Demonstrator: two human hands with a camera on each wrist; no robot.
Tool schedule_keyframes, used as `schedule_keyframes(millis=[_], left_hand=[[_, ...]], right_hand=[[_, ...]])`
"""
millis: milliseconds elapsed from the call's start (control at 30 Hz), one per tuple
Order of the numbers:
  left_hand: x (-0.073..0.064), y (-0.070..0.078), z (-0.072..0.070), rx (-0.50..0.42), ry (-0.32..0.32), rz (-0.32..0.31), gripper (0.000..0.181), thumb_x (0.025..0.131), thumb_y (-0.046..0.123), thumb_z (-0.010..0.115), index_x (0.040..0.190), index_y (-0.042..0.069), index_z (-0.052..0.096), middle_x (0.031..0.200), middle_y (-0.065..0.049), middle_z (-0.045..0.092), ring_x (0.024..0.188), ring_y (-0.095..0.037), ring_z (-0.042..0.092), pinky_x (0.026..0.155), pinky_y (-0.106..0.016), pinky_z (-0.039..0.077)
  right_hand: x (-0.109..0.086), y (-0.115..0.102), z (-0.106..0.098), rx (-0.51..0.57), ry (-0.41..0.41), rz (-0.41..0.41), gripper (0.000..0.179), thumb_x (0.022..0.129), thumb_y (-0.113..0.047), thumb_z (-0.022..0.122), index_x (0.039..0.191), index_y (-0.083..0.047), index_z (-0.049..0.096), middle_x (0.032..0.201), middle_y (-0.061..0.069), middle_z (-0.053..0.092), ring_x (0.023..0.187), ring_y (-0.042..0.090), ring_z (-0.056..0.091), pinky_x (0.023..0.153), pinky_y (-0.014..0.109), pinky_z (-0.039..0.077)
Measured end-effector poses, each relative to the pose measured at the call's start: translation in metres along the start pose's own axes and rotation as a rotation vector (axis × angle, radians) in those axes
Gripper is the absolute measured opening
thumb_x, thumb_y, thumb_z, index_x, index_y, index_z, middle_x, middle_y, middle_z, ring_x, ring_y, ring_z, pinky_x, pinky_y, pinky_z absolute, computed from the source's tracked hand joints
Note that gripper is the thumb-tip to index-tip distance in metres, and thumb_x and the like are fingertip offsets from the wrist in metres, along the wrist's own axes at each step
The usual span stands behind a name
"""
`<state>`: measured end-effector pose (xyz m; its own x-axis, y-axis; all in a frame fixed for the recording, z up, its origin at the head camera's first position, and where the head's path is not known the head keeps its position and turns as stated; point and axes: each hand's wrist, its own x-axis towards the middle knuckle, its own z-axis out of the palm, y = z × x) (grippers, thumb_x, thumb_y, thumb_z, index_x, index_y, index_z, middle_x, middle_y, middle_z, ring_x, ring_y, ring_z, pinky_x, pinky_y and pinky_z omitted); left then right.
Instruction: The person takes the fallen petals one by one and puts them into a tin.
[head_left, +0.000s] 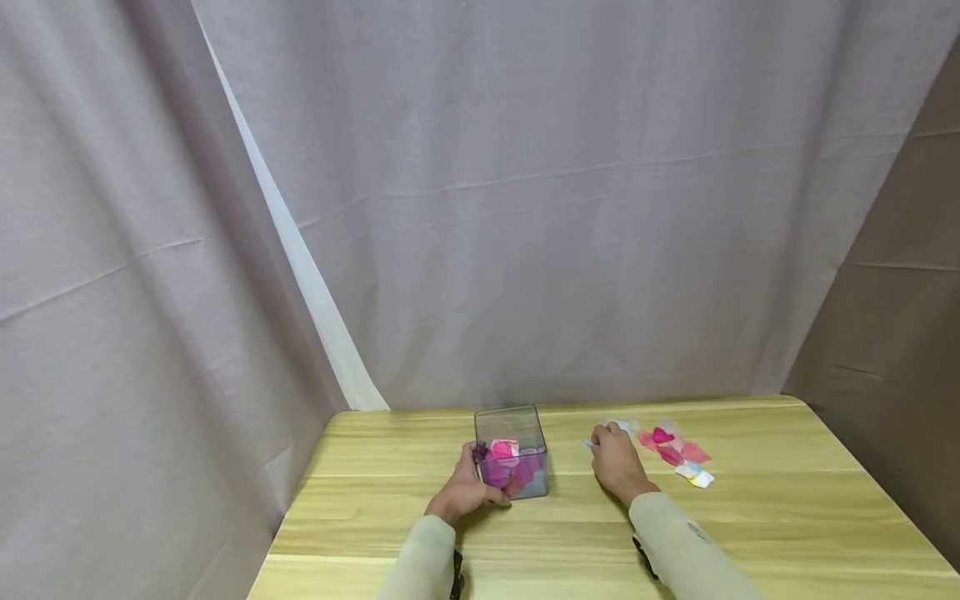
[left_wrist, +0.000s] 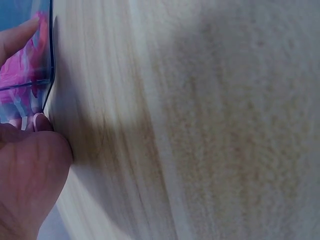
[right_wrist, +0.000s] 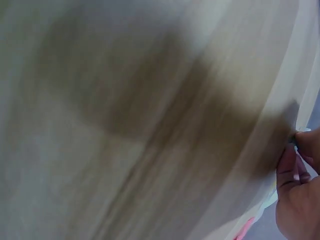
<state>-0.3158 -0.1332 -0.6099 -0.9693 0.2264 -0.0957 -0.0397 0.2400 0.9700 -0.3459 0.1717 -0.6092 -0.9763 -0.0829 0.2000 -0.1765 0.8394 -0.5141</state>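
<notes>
A clear square plastic box (head_left: pixel 534 487) stands on the wooden table, partly filled with pink and purple petal-like pieces (head_left: pixel 498 471). My left hand (head_left: pixel 459 493) holds its left side, with the thumb across the front; in the left wrist view the fingers lie against the clear wall. To the right, my right hand (head_left: pixel 621 465) is low over the table, pinching a small pale blue petal-like piece (head_left: pixel 590 443) between thumb and fingertips. Just beyond that hand lie loose pieces: a magenta one (head_left: pixel 662 435), a coral one (head_left: pixel 695 452) and a white-yellow one (head_left: pixel 695 475).
Pale, see-through pieces (head_left: pixel 670 426) lie among the loose ones near the table's back edge. Grey curtains (head_left: pixel 570 208) hang behind the wooden table (head_left: pixel 360 517) and at both sides, with a whitish gap (head_left: pixel 300 258) at the left.
</notes>
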Motion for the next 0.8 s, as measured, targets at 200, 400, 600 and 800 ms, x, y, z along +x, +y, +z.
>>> schedule_keyframes(millis=[200, 400, 600, 800], left_hand=[[-0.001, 0.005, 0.003, -0.005, 0.01, -0.007, 0.111, 0.058, -0.008, 0.09, 0.153, 0.007, 0.034, 0.158, -0.024, 0.048, 0.152, -0.05, 0.037, 0.131, -0.072, 0.011], [-0.003, 0.004, 0.002, -0.011, 0.015, -0.002, 0.109, 0.058, -0.009, 0.089, 0.152, 0.006, 0.036, 0.157, -0.023, 0.049, 0.152, -0.05, 0.037, 0.13, -0.073, 0.01], [-0.004, 0.006, 0.001, -0.019, 0.009, -0.013, 0.107, 0.058, -0.008, 0.089, 0.149, 0.008, 0.037, 0.157, -0.023, 0.049, 0.152, -0.049, 0.038, 0.13, -0.073, 0.011], [-0.003, 0.005, 0.0, -0.025, -0.002, -0.013, 0.108, 0.059, -0.008, 0.09, 0.15, 0.007, 0.036, 0.157, -0.023, 0.049, 0.151, -0.047, 0.039, 0.131, -0.072, 0.011]], right_hand=[[0.0, 0.005, -0.008, -0.006, 0.018, -0.041, 0.012, 0.1, 0.0, 0.058, 0.089, -0.004, 0.061, 0.091, 0.01, 0.057, 0.084, 0.024, 0.054, 0.075, 0.04, 0.051], [0.001, 0.005, -0.009, -0.026, 0.002, -0.038, 0.012, 0.1, 0.0, 0.058, 0.09, -0.004, 0.063, 0.092, 0.01, 0.059, 0.083, 0.023, 0.055, 0.076, 0.041, 0.053], [0.004, 0.005, -0.01, 0.054, 0.002, 0.012, 0.011, 0.1, -0.001, 0.059, 0.089, -0.003, 0.062, 0.086, 0.009, 0.061, 0.077, 0.021, 0.054, 0.072, 0.038, 0.05], [0.01, -0.025, -0.024, 0.26, 0.048, 0.118, 0.011, 0.098, -0.005, 0.064, 0.091, 0.0, 0.07, 0.082, 0.011, 0.07, 0.074, 0.017, 0.06, 0.068, 0.03, 0.049]])
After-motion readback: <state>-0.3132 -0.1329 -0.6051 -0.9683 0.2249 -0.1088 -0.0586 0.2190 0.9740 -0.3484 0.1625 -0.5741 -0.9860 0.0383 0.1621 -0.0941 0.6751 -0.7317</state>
